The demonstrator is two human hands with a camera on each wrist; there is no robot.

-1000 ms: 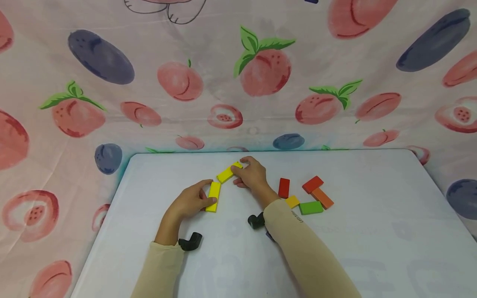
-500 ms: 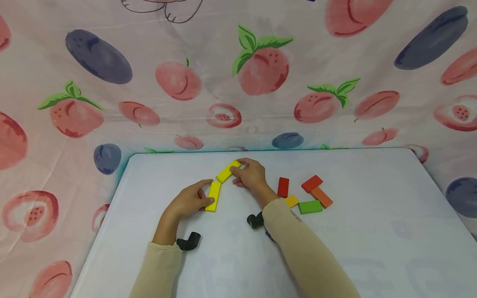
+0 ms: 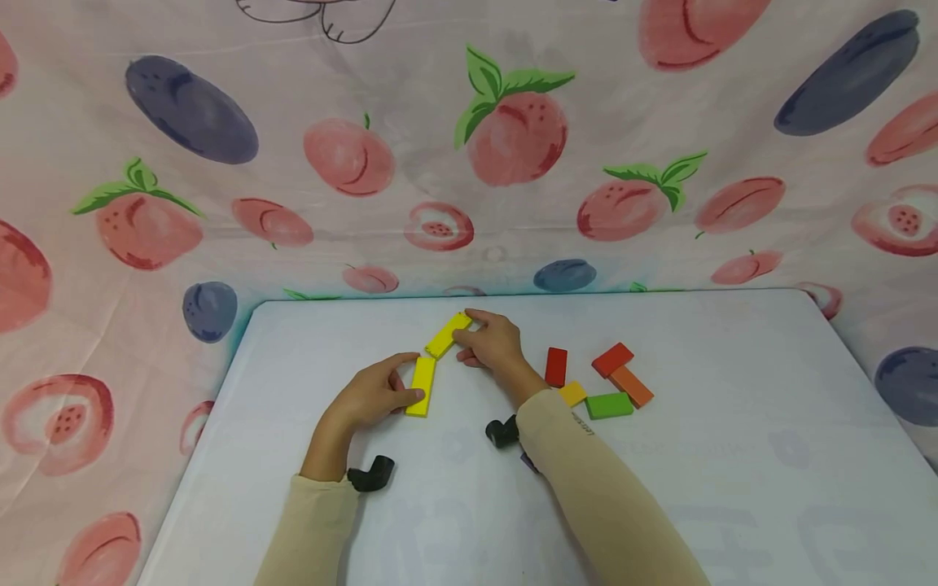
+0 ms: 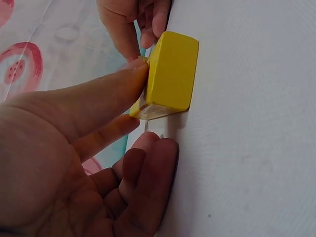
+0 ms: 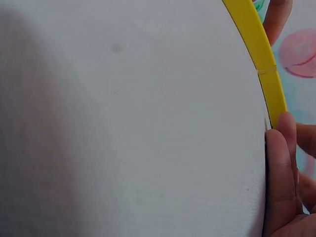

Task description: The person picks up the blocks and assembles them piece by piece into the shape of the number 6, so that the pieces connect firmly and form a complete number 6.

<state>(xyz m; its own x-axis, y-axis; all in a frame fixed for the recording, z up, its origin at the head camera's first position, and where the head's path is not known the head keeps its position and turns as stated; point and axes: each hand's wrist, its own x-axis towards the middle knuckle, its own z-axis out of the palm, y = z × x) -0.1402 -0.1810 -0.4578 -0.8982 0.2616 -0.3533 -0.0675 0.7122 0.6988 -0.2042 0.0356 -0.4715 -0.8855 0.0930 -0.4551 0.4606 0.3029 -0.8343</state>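
Two long yellow blocks lie on the white table, nearly end to end with an angle between them. My left hand (image 3: 370, 396) holds the nearer yellow block (image 3: 422, 376) lengthwise, thumb by its near end and index finger at its far end. In the left wrist view, that thumb lies against the long face behind the block's end. My right hand (image 3: 496, 342) pinches the farther yellow block (image 3: 444, 338), thumb on its side and index finger at its upper end. The right wrist view shows the blocks meeting at a thin seam.
Right of my right hand lie a red block (image 3: 556, 367), a partly covered orange-yellow block (image 3: 574, 395) and a green block (image 3: 610, 405). Another red block (image 3: 612, 360) touches an orange block (image 3: 631, 387). A fruit-patterned cloth (image 3: 498, 236) hangs behind the table's back edge.
The farther yellow block has turned slightly steeper, and my right index finger has come in against its upper end. My left hand and its block have hardly moved.
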